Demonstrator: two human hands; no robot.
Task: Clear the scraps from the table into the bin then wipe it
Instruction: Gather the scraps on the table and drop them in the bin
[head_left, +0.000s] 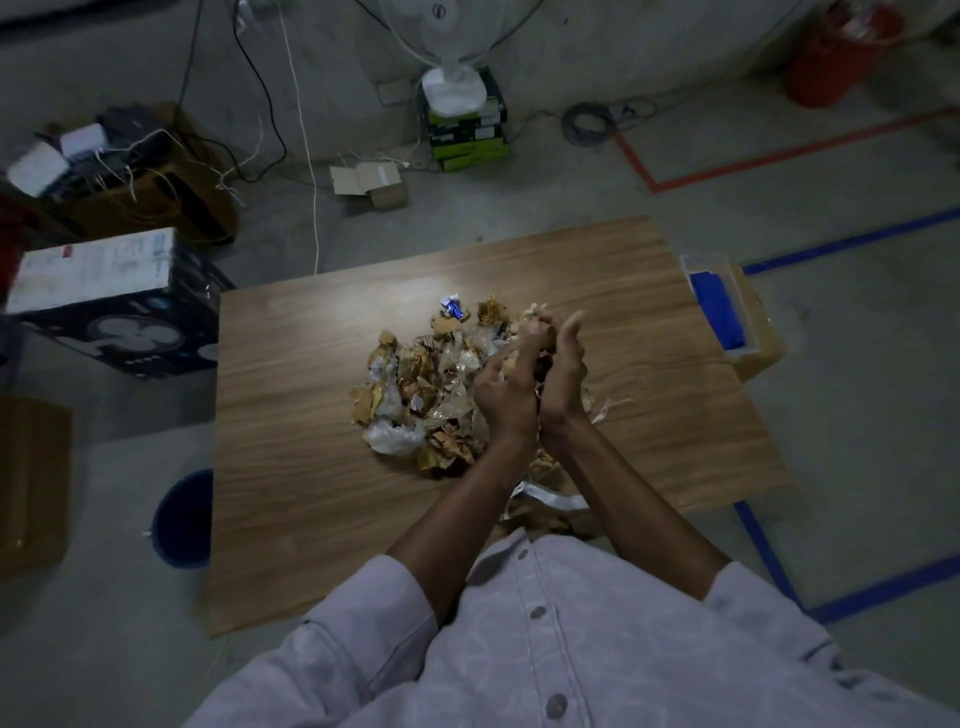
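Scraps (415, 384) crowd table (291, 415) centre — margins (left especially) free.

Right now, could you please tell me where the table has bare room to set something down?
Bare table lies left of the scrap pile, toward the blue bin, and along the far edge. The centre is crowded: left hand and right hand cup scraps.

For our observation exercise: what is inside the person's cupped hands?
Crumpled paper and wrapper scraps show between the left hand and right hand; the hands cover the rest.
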